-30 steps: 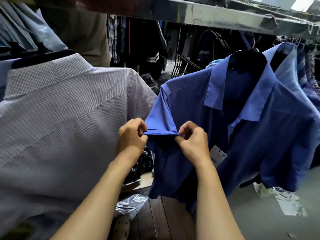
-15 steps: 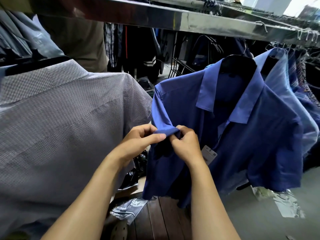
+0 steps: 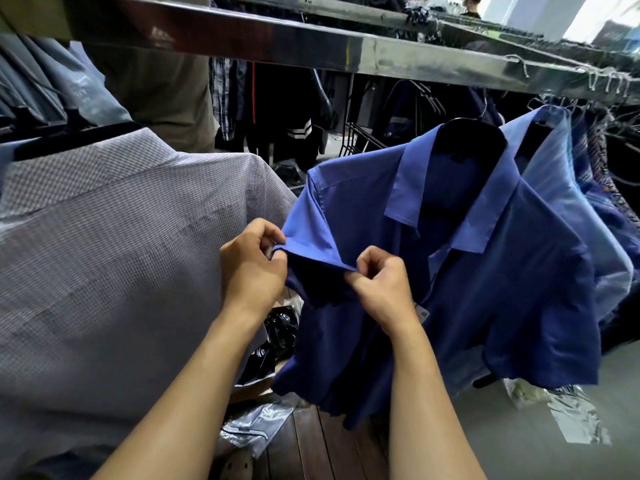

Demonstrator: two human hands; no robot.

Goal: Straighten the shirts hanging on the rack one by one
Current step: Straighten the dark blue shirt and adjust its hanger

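A dark blue short-sleeved shirt (image 3: pixel 485 289) hangs on a black hanger (image 3: pixel 467 136) from the metal rack bar (image 3: pixel 346 53). Its near sleeve hem is stretched between my hands. My left hand (image 3: pixel 252 265) pinches the hem's left end. At the right end, my right hand (image 3: pixel 381 285) pinches the same hem. A checked grey-white shirt (image 3: pixel 104 271) hangs close on the left. More blue shirts (image 3: pixel 568 202) hang behind the dark blue one on the right.
A white price tag (image 3: pixel 420 311) peeks out by my right wrist. Plastic bags (image 3: pixel 252 427) and dark packets (image 3: pixel 280 327) lie on the wooden floor below. Crumpled plastic (image 3: pixel 568 414) lies on the grey floor at right. Dark clothes hang on racks behind.
My hands have moved apart along the sleeve hem, pulling it flat and taut; half a second ago they were pinched close together on it.
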